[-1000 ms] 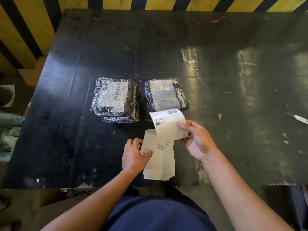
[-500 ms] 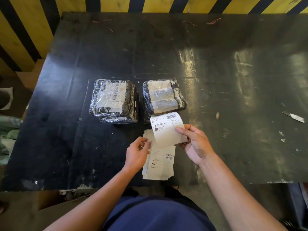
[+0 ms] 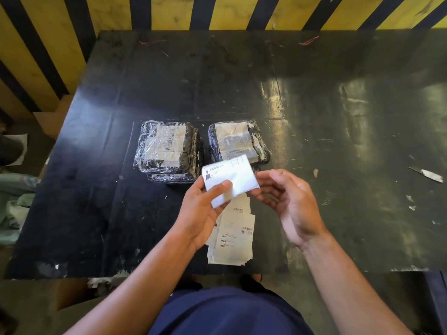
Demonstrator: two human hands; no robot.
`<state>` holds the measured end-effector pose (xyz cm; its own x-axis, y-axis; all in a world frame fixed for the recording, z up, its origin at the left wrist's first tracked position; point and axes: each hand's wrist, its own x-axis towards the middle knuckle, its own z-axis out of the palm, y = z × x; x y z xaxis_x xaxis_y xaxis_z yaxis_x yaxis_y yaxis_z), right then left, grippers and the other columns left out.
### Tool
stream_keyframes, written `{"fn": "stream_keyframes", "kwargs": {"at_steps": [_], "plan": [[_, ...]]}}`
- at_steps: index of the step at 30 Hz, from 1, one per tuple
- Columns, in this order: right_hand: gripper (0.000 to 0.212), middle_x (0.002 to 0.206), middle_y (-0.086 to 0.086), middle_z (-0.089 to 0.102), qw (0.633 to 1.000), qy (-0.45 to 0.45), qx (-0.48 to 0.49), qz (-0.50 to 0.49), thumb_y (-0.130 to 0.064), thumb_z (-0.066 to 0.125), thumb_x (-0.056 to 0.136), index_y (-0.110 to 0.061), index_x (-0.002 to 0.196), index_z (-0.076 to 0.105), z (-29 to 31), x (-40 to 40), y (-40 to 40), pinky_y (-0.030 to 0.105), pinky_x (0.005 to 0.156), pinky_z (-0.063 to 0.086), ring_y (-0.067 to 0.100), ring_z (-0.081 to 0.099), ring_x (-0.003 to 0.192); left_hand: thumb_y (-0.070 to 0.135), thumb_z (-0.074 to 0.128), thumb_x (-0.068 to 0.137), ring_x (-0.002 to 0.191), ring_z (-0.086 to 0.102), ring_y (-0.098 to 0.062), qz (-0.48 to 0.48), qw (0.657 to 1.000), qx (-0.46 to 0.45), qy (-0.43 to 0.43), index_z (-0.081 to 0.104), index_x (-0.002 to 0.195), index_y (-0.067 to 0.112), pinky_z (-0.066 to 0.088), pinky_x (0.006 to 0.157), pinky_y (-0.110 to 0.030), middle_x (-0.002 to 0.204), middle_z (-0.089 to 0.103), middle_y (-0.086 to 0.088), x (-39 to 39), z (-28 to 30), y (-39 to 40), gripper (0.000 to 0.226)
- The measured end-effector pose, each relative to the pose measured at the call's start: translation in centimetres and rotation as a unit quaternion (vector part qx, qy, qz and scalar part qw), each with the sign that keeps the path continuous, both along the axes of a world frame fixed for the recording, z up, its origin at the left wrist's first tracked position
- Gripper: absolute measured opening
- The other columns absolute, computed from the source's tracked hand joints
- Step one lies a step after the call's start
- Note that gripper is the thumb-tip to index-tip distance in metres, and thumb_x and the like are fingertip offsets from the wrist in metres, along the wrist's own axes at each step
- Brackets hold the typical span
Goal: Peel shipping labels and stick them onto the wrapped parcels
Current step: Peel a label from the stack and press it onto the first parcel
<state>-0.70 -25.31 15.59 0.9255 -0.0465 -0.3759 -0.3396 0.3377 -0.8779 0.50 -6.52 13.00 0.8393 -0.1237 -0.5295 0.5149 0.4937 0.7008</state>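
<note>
Left hand (image 3: 202,209) pinching label (image 3: 229,176), right hand (image 3: 287,201) beside, wrapped parcels (image 3: 167,147) behind

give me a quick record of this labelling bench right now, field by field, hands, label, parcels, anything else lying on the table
left hand: pinches the lower left part of the loose label, thumb on top
right hand: fingers loosely curled at the label's right edge; contact unclear
shipping label: held above the table, printed side up
label stack: lies on the table under the hands
left parcel: clear-wrapped, on top of another parcel
right parcel: clear-wrapped, beside the left one
table: black, scuffed
blade: near the right edge
</note>
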Motion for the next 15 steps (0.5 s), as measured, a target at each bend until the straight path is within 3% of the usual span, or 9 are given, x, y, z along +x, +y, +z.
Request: {"fn": "stream_keyframes", "kwargs": {"at_steps": [4,9,15], "plan": [[0.024,0.094,0.02,0.076,0.996,-0.049,-0.062,0.03,-0.024,0.071,0.089,-0.002,0.099,0.074,0.5,-1.1,-0.5,0.035,0.081,0.054,0.025,0.07,0.084,0.007,0.073,0.086,0.103,0.077,-0.022,0.029,0.999,0.009,-0.02,0.065,0.131,0.018,0.063,0.074,-0.032,0.122,0.078,-0.005,-0.2,1.2,0.1,0.047],[0.006,0.086,0.017,0.076,0.994,-0.077,-0.073,0.036,-0.003,0.073,0.092,0.001,0.097,0.074,0.7,-1.3,-0.3,0.026,0.075,0.056,0.02,0.07,0.078,0.014,0.076,0.079,0.109,0.075,-0.025,0.021,0.999,0.028,-0.034,0.064,0.135,0.017,0.063,0.08,-0.037,0.126,0.076,-0.007,-0.5,1.7,-0.1,0.057],[0.003,0.084,0.014,0.076,0.994,-0.079,-0.074,0.032,0.001,0.071,0.093,0.0,0.095,0.074,0.6,-1.2,-0.1,0.025,0.073,0.056,0.018,0.07,0.076,0.015,0.076,0.08,0.11,0.074,-0.026,0.016,0.999,0.023,-0.016,0.063,0.135,0.017,0.062,0.08,-0.038,0.126,0.076,-0.008,-0.6,1.7,-0.2,0.057]]}}
